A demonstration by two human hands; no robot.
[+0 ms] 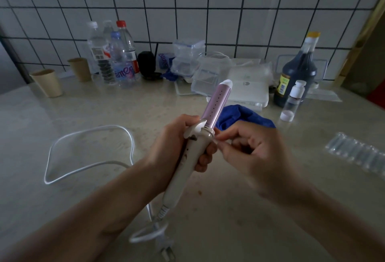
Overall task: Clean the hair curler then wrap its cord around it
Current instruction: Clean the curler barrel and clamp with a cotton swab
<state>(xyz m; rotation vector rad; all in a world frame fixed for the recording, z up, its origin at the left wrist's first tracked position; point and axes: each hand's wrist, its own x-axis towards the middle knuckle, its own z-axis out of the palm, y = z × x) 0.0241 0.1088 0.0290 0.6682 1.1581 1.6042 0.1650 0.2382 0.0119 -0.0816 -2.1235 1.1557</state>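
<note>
– Bench (62, 113) first: where's everything?
– Cord (87, 153) loops loose at near left, blue cloth (245, 118) lies beyond the hands. Left hand (173, 147) is wrapped round the hair curler (200, 136), held up mid-scene, barrel pointing far.
– Right hand (256, 149)?
– Fingertips pinched at the collar, on what I can't tell.
– Step?
– Cleaning, I'd judge; brown smears mark the handle. Next needs the cloth.
</note>
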